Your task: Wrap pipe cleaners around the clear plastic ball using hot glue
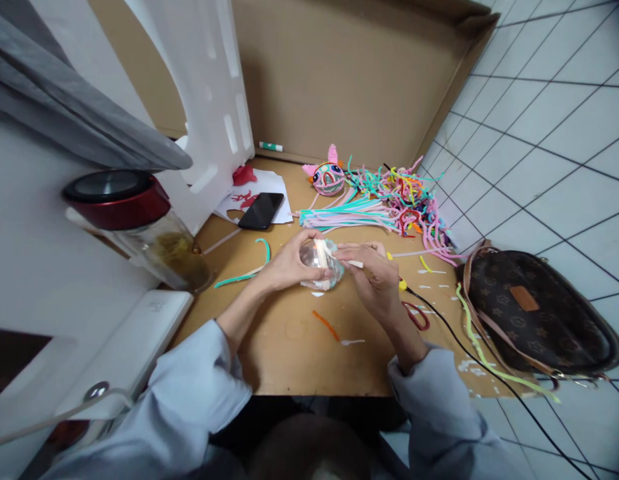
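Note:
Near the middle of the brown table, my left hand (295, 261) is wrapped round a clear ball (313, 256) with pale strips across it and light teal on its right side. My right hand (373, 272) is closed at the ball's right side, its fingers pinched against the surface. A short white piece shows under those fingers, but I cannot make out exactly what they grip. Beyond the ball stands a decorated ball (329, 179) with pink ears and eyes. Beside it lie a bundle of pink and teal fuzzy stems (349, 215) and a tangled multicoloured pile (406, 187).
A black phone (261, 210) rests on white paper at the back left, near a lidded glass jar (174, 257). Red-handled scissors (417, 316) and a black cable (449, 327) lie right of my right hand. A brown bag (544, 310) sits at the far right.

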A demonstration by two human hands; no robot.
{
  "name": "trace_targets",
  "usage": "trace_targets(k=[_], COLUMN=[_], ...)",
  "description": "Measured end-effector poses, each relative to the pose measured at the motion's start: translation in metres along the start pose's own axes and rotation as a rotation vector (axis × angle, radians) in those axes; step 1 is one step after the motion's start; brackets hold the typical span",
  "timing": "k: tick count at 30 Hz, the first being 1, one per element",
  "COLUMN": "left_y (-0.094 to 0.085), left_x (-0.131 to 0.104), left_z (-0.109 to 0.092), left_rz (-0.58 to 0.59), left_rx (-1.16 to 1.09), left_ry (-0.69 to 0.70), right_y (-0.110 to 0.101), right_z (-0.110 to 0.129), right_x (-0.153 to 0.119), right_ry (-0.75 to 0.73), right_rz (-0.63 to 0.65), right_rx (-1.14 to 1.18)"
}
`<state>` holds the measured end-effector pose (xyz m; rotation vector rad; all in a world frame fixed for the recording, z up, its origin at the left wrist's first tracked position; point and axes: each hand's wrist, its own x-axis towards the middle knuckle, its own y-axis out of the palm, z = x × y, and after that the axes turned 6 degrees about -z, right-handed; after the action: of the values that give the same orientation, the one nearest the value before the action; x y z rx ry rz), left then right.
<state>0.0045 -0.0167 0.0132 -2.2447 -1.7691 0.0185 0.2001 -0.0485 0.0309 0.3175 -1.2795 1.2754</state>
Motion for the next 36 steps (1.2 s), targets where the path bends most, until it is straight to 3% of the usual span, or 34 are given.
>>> trace_targets(k=[6, 16, 36], left_y=[-0.001, -0.002, -0.004], left_x=[-0.001, 0.001, 0.001], left_z=[-0.005, 0.004, -0.001], left_rz=[-0.016, 0.016, 0.057], left_rx=[0.031, -0.010, 0.019], left_ry=[-0.012, -0.009, -0.010], right_y=[0.000, -0.002, -0.004], right_z=[-0.003, -0.005, -0.005], right_x=[-0.004, -0.009, -0.013], right_ry=[-0.049, -0.088, -0.071], right_rz=[0.035, 0.104, 0.145], right_rx=[0.027, 0.074, 0.115])
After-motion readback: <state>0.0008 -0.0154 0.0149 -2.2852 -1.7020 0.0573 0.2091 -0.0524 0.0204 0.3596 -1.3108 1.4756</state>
